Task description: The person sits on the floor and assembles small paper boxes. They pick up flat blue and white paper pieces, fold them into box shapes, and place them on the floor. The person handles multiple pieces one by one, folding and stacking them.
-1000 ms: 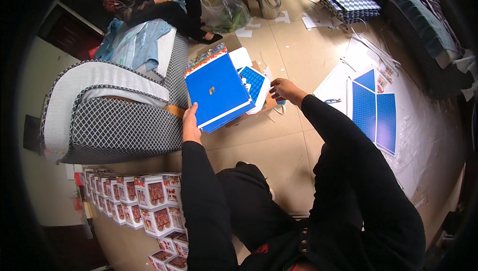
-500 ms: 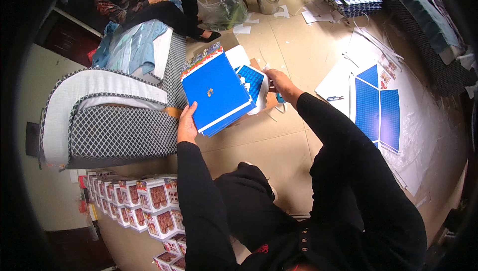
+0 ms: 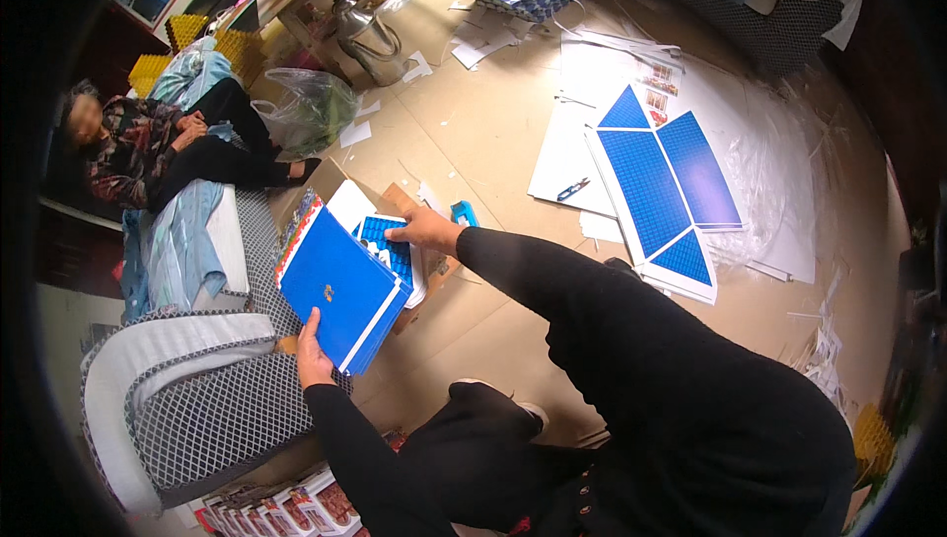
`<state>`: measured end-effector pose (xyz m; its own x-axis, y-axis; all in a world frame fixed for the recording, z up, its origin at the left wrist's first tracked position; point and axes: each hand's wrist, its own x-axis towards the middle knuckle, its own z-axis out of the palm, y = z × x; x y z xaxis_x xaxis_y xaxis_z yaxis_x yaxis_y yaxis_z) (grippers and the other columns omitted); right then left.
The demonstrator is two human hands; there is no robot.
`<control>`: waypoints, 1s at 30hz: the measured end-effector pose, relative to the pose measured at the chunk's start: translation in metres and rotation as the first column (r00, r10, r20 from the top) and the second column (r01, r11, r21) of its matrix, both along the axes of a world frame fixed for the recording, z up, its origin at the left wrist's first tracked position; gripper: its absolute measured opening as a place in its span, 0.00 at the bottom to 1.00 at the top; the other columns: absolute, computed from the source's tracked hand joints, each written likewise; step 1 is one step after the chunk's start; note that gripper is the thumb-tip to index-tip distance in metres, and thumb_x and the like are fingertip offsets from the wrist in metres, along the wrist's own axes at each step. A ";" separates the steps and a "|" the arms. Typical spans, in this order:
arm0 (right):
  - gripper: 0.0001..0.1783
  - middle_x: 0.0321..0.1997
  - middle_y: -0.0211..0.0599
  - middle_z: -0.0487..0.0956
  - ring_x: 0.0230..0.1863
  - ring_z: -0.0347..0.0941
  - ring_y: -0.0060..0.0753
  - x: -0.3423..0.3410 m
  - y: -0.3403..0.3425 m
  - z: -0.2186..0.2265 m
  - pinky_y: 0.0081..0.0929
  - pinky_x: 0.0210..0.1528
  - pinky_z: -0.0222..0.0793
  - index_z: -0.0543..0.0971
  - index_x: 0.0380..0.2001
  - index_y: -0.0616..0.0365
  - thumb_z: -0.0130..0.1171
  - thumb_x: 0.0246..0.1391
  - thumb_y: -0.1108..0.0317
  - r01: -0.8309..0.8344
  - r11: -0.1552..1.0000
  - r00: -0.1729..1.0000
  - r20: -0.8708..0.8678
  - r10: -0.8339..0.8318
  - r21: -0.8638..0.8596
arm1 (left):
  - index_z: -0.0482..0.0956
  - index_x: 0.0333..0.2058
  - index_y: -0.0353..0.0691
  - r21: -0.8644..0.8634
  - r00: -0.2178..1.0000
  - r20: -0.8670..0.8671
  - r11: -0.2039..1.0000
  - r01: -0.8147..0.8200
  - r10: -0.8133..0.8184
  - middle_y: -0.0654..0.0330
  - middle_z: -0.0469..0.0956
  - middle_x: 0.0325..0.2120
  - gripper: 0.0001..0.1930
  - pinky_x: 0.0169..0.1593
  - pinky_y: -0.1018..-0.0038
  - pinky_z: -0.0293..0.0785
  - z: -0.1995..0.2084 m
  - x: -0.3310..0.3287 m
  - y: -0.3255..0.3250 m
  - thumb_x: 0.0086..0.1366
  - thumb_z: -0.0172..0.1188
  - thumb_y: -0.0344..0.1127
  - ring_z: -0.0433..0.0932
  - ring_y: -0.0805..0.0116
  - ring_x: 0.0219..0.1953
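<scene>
We see the stack of blue card sheets tilted in front of the body, its lower left edge in our left hand: the thumb presses on the top face, the fingers wrap beneath, clamped on the stack. Just beyond its upper right edge, partly covered by it, lies the blue tile-patterned card, above brown cardboard. What shows of this card runs lengthwise from upper left to lower right. Our right hand is the nearer one, reaching in from the card's right, thumb over its printed face. The other fingers pass out of sight behind, so we cannot tell whether they are pinched on it.
</scene>
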<state>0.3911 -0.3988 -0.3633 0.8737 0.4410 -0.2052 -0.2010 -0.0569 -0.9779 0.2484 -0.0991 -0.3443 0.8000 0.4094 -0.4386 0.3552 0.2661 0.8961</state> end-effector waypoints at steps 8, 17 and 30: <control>0.30 0.36 0.53 0.82 0.37 0.79 0.42 0.002 0.006 -0.009 0.30 0.44 0.72 0.81 0.37 0.73 0.69 0.45 0.52 0.063 0.998 0.988 0.140 -0.061 -0.006 | 0.71 0.53 0.32 -0.048 0.999 -0.022 0.998 -0.045 0.044 0.53 0.76 0.48 0.27 0.55 0.65 0.70 -0.005 -0.004 0.005 0.60 0.64 0.42 0.75 0.59 0.49; 0.32 0.36 0.51 0.81 0.38 0.78 0.39 0.011 -0.010 -0.009 0.31 0.41 0.72 0.81 0.39 0.70 0.68 0.46 0.47 -0.082 0.969 0.992 0.075 0.102 -0.232 | 0.73 0.50 0.33 -0.149 0.999 -0.013 0.988 -0.049 0.047 0.54 0.76 0.47 0.22 0.56 0.64 0.70 0.009 -0.018 -0.019 0.60 0.62 0.38 0.75 0.59 0.48; 0.46 0.51 0.55 0.77 0.50 0.77 0.48 0.072 -0.081 0.094 0.37 0.50 0.75 0.72 0.55 0.70 0.74 0.40 0.47 -0.475 0.843 0.860 -0.337 0.384 -0.251 | 0.72 0.50 0.36 -0.223 0.964 -0.211 0.952 -0.211 0.164 0.54 0.77 0.46 0.20 0.54 0.61 0.73 0.133 -0.036 -0.122 0.60 0.63 0.36 0.77 0.59 0.47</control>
